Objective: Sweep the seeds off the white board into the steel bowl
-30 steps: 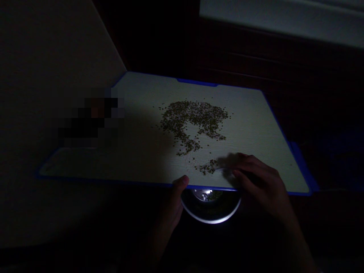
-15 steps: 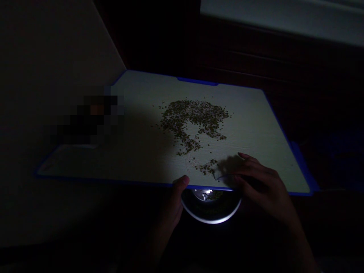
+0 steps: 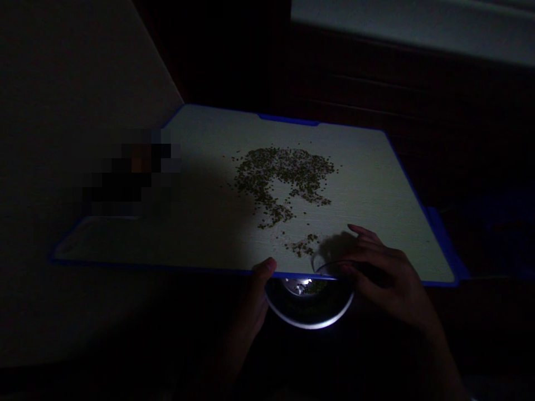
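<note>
Small dark seeds or beans [image 3: 284, 167] lie scattered across a pale board [image 3: 376, 189] with a blue rim. A smaller cluster [image 3: 305, 245] sits near the board's front edge. My right hand [image 3: 382, 273] pinches a thin, clear curved piece [image 3: 321, 263], its edge close to the front rim beside that cluster. Below this edge is a shiny metal bowl [image 3: 311, 326], partly covered by the board, with some of the seeds inside. My left hand [image 3: 259, 295] is closed at the bowl's left side, thumb on the board's front rim; its other fingers are mostly hidden.
The room is very dark, and shadow covers the board's left part. A blurred-out patch [image 3: 125, 178] hides something at the board's left edge. A light ledge [image 3: 409, 28] runs along the upper right, and a dim blue object [image 3: 501, 228] is at the right.
The clear piece in my right hand has come slightly toward the board's front edge, away from the small cluster. My left hand stays at the rim and bowl.
</note>
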Demonstrator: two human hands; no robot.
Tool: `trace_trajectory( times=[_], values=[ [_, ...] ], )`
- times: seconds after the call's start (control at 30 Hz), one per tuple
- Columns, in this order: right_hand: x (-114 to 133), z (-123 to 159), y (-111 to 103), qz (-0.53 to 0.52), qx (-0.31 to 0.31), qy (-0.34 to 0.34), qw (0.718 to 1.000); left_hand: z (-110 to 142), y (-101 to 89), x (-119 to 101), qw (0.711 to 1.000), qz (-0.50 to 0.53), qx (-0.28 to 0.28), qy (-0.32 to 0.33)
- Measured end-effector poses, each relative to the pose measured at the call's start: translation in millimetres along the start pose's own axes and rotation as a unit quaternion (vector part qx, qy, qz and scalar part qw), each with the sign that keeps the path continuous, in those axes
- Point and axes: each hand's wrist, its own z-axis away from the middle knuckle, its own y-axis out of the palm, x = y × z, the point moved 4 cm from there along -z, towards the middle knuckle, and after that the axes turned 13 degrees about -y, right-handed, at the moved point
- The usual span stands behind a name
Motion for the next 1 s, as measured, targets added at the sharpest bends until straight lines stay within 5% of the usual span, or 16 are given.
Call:
trace_trajectory(
  times=[0.43,1.0],
  values=[
    [0.0,-2.2,0.4,0.016,-0.052,0.034,0.998,2.7,3.3,-2.1,1.0,0.012,-0.016,0.001],
    [1.5,-4.2,2.5,0.013,-0.035,0.012,0.999,2.6,2.2,-2.9,1.0,0.002,-0.015,0.013]
  ],
)
